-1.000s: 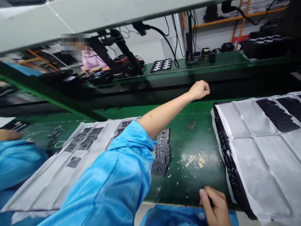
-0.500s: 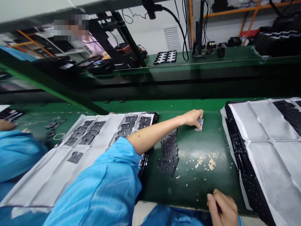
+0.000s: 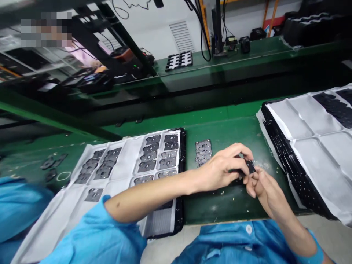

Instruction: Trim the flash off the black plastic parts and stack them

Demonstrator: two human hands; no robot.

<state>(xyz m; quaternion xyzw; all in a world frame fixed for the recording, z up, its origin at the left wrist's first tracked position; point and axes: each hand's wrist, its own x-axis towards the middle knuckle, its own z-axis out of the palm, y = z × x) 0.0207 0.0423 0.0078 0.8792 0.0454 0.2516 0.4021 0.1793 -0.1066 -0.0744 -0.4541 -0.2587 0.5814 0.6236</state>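
Note:
A small black flat part [image 3: 249, 167] is held between both hands over the green bench [image 3: 228, 124]. My left hand [image 3: 224, 167] pinches it from the left. Pressing against its right end are the fingers of my right hand [image 3: 262, 183]. Just behind my left hand lies a short row of similar dark parts [image 3: 202, 150]. Left of that, a black tray [image 3: 180, 172] lined with white sheet holds several of the same parts in pockets.
A stack of black trays [image 3: 291, 165] under a white sheet stands at the right. A raised green shelf [image 3: 247, 58] at the back carries another parts tray [image 3: 179, 60] and cables. A person in pink sits at the far left. Loose parts [image 3: 52, 165] lie on the left.
My left hand has picked the small part off the bench and drawn back toward me. My right hand has come up from the bench edge and met it at the part.

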